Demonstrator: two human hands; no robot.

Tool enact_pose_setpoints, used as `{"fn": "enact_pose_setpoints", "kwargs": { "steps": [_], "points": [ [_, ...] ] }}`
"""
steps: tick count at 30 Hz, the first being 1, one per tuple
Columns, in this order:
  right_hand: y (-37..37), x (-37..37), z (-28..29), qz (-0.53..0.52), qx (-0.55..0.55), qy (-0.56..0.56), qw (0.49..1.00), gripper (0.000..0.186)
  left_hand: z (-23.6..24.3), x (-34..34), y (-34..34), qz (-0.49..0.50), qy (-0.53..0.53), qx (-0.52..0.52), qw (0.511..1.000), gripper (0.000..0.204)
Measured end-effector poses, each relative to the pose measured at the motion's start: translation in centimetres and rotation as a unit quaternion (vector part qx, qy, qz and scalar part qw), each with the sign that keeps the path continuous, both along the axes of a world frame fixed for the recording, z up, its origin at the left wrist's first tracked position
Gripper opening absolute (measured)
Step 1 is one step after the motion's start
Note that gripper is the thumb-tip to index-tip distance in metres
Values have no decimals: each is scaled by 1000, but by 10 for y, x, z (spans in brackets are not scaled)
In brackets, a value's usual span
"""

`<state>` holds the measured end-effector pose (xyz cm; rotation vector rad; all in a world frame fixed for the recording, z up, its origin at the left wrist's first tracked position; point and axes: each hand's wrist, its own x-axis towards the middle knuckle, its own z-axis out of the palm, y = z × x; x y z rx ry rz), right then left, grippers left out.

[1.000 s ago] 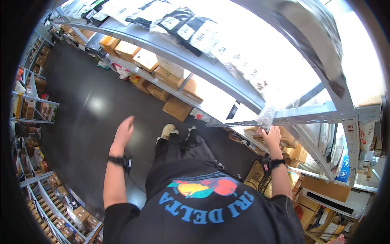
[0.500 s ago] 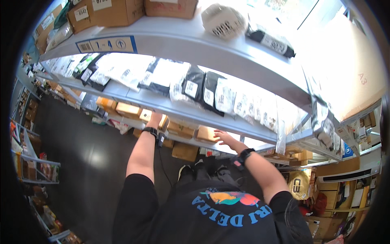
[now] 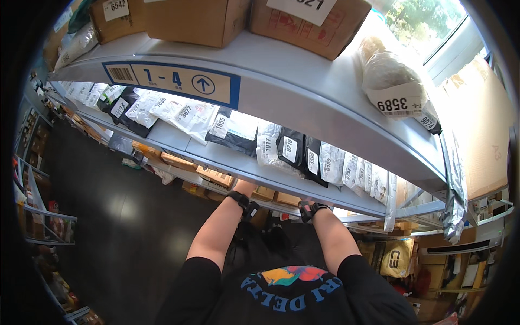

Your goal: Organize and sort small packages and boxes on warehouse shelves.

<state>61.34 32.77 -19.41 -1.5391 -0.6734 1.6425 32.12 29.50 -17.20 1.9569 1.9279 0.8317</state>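
Both my arms reach forward under the middle shelf's edge. My left hand [image 3: 246, 187] goes in beside a cardboard box [image 3: 215, 176] on the lower shelf; its fingers are hidden by the shelf above. Only a sliver of my right hand [image 3: 323, 204] shows, right of another cardboard box [image 3: 287, 200]; its fingers are hidden too. What either hand touches or holds does not show. A dark band [image 3: 238, 199] circles my left wrist, with a small black device [image 3: 251, 210] beside it. My right wrist carries a black strapped device [image 3: 307, 210].
The middle shelf [image 3: 187, 145] holds a row of white and black parcel bags [image 3: 291, 146]. Above it, the upper shelf [image 3: 303, 89] bears cardboard boxes [image 3: 197, 21] and a wrapped white bundle [image 3: 390, 78]. A large carton [image 3: 476, 130] stands at the right, and racks [image 3: 46, 222] line the left.
My view has moved closer to the shelves. Both hands, whose fingers were partly visible before, have gone farther under the middle shelf, and my arms are nearer each other.
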Motion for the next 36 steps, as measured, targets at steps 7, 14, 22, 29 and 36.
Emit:
{"fn": "enact_pose_setpoints", "kwargs": {
  "steps": [7, 14, 22, 29, 36],
  "points": [
    [-9, 113, 23, -23, 9, -54, 998, 31, 22, 102, -3, -158, -100, 14, 982, 27],
    [-42, 212, 36, -46, -4, -98, 994, 25, -53, 208, -27, -227, -258, -194, 919, 37],
    [-92, 215, -5, -36, 27, -44, 998, 46, -59, 225, -67, -156, -498, -328, 787, 72],
    [-118, 188, -22, -81, 24, -80, 993, 62, -76, 225, -86, -118, -443, -451, 766, 81],
    [-93, 195, -52, -128, 69, -200, 969, 54, -101, 241, -81, -115, -579, -287, 754, 68]
  ]
}}
